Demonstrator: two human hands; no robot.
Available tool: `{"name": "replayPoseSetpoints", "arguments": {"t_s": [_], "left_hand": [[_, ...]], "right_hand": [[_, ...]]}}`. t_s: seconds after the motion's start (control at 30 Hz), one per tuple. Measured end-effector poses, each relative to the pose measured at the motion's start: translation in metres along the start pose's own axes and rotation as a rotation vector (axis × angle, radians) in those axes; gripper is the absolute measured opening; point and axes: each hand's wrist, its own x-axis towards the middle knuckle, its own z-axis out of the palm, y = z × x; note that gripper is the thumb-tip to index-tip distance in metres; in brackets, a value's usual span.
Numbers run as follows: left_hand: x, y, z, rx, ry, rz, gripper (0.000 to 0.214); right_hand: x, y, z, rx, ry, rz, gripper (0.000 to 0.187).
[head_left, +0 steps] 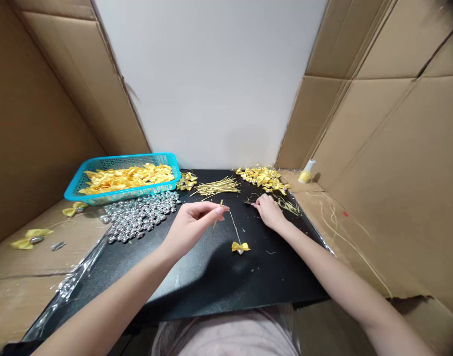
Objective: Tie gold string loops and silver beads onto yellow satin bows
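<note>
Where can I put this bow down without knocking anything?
The near half of the black plastic mat is bare, this side of the small yellow ribbon bow hanging from the thin gold cord in your left hand. The brown cardboard at near left is free too. Crowded: the back, with turquoise mesh basket, silver bells, gold cord bundle and bow pile.

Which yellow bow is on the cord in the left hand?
The lone bow mid-mat, at the end of the gold cord pinched by the left hand; others lie in the basket, back pile or on cardboard.
</note>
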Motion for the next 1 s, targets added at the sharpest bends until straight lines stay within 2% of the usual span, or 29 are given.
{"name": "replayPoseSetpoints", "arguments": {"t_s": [0.23, 0.4, 0.57, 0.63, 0.7, 0.77, 0.9, 1.0], "left_hand": [[0.0, -0.008, 0.004, -0.037, -0.027, 0.011, 0.021], [-0.001, -0.014, 0.007, -0.008, -0.019, 0.029, 0.023], [-0.006, -0.017, 0.01, 0.034, -0.022, 0.077, 0.024], [-0.007, -0.019, 0.01, 0.059, -0.025, 0.094, 0.025], [-0.007, -0.022, 0.009, 0.097, -0.024, 0.122, 0.026], [-0.006, -0.025, 0.009, 0.139, -0.017, 0.141, 0.025], [-0.002, -0.03, 0.011, 0.17, -0.01, 0.127, 0.026], [-0.001, -0.032, 0.012, 0.182, -0.029, 0.13, 0.024]], "right_hand": [[-0.002, 0.007, 0.008, 0.09, 0.002, -0.056, 0.015], [0.0, 0.005, 0.013, 0.217, 0.051, 0.008, 0.02], [-0.003, 0.005, 0.0, 0.407, 0.102, 0.054, 0.027], [-0.011, -0.001, -0.01, 0.602, 0.063, 0.015, 0.031], [-0.022, -0.011, -0.021, 0.973, -0.042, -0.078, 0.037], [-0.036, -0.024, -0.031, 1.165, -0.12, -0.187, 0.045], [-0.054, -0.047, -0.044, 1.127, -0.039, -0.333, 0.059], [-0.058, -0.055, -0.046, 1.059, -0.005, -0.35, 0.06]]}}
